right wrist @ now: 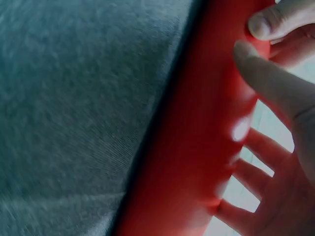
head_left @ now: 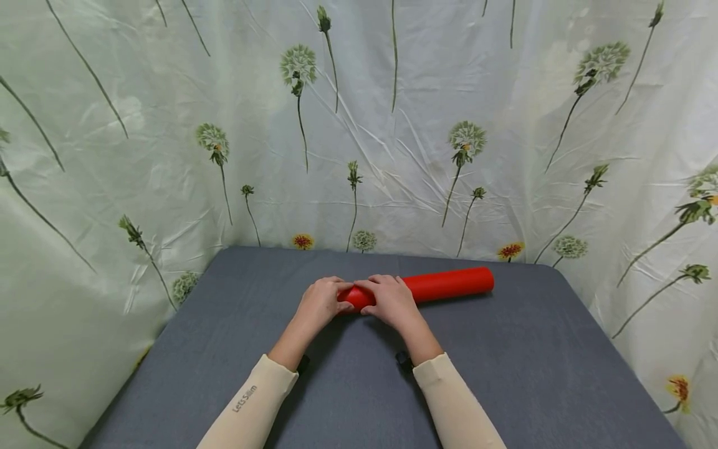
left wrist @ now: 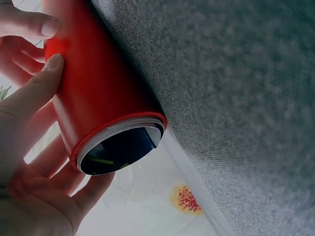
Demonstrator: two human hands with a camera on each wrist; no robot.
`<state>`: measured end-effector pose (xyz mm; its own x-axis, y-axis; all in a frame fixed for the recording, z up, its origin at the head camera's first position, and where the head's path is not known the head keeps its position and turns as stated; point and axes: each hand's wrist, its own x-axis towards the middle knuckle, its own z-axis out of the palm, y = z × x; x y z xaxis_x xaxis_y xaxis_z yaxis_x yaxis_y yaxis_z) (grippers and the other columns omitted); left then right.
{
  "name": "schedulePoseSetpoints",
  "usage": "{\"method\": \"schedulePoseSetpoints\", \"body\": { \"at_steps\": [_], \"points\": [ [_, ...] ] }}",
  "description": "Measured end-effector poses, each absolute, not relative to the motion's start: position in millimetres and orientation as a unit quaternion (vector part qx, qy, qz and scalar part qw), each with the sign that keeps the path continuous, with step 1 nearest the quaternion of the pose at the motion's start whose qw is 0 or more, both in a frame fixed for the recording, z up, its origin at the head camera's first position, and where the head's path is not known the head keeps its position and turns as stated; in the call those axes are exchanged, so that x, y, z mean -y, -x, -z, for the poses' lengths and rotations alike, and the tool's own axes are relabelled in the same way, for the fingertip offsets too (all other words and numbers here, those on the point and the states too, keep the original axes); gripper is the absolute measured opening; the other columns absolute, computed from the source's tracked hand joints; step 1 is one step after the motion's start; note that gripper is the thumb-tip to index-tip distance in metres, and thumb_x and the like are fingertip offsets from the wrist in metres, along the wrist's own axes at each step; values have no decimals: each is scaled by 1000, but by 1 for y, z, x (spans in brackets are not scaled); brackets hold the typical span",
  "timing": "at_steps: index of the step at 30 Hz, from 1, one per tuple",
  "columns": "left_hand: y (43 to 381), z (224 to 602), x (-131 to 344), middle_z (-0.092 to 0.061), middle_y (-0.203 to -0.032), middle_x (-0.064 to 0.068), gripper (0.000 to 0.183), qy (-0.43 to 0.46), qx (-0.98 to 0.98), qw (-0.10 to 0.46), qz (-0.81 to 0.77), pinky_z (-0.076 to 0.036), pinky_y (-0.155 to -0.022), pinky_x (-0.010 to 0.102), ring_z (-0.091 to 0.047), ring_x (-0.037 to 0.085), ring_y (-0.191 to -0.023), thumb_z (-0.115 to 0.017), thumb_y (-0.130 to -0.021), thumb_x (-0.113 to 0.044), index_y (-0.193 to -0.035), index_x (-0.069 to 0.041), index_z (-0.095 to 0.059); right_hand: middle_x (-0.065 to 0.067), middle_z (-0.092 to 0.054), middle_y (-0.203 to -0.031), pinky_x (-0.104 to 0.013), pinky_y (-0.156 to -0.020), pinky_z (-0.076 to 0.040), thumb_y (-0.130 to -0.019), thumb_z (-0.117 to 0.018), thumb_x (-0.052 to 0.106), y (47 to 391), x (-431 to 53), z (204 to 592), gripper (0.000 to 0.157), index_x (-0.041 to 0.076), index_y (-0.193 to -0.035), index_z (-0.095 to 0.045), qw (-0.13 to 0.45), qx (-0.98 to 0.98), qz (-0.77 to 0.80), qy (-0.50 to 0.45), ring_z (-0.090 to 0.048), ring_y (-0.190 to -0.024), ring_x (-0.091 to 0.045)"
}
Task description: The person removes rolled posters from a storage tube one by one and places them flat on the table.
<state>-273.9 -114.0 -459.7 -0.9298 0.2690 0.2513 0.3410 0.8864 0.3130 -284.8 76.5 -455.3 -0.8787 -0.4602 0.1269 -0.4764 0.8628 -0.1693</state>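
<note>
A red rolled-up sheet [head_left: 449, 285] lies across the grey table, slanting slightly away toward the right. Near its left end my left hand [head_left: 323, 298] grips it, thumb on the near side and fingers round the far side. Close beside it, my right hand [head_left: 389, 299] holds the roll the same way, the two hands' fingertips almost meeting on top. In the left wrist view, the open end of the roll [left wrist: 120, 122] shows layered pale edges and a dark inside with small yellow marks. The right wrist view has the right thumb pressing on the red surface [right wrist: 197, 113].
The grey table [head_left: 359, 386] has rounded far corners and a cloth-like surface. Behind and beside it hangs a pale curtain [head_left: 404, 143] printed with dandelions. A small dark wrist device [head_left: 404, 360] sits by the right cuff.
</note>
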Motion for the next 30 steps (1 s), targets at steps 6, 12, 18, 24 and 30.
{"method": "schedulePoseSetpoints", "body": {
  "at_steps": [6,12,18,24,30],
  "points": [
    [272,460,118,-77,-128,10,47,161,965,104,178,-57,-100,51,-72,34,-116,-90,-86,-29,-129,-14,-78,-6,-67,-142,-58,-115,-45,-93,-83,32,283,-68,459,56,29,-145,-65,67,968,-69,-231,-59,-135,-33],
    [267,445,135,-75,-123,11,44,123,962,128,210,-57,-93,49,-70,32,-108,-83,-92,-32,-133,-16,-77,-5,-68,-140,-57,-114,-46,-91,-85,31,281,-65,459,55,29,-143,-66,66,968,-70,-234,-61,-132,-32],
    [267,428,169,-80,-115,11,51,61,959,21,275,-49,-62,31,-70,19,-79,-77,-98,-36,-144,-17,-68,-4,-69,-138,-55,-112,-48,-90,-86,30,280,-68,457,55,31,-141,-67,72,967,-76,-232,-61,-130,-30],
    [276,437,184,-77,-127,17,65,85,935,-96,331,-60,-91,43,-76,28,-110,-80,-96,-33,-153,-11,-58,-6,-68,-140,-56,-112,-46,-90,-86,28,283,-73,457,55,28,-142,-67,68,967,-86,-231,-60,-131,-32],
    [279,448,177,-79,-121,15,70,85,922,-101,365,-59,-94,41,-74,25,-110,-86,-91,-22,-153,-8,-57,-8,-68,-141,-57,-112,-46,-90,-86,27,286,-71,456,55,28,-142,-66,62,967,-88,-230,-60,-132,-34]
  ]
}}
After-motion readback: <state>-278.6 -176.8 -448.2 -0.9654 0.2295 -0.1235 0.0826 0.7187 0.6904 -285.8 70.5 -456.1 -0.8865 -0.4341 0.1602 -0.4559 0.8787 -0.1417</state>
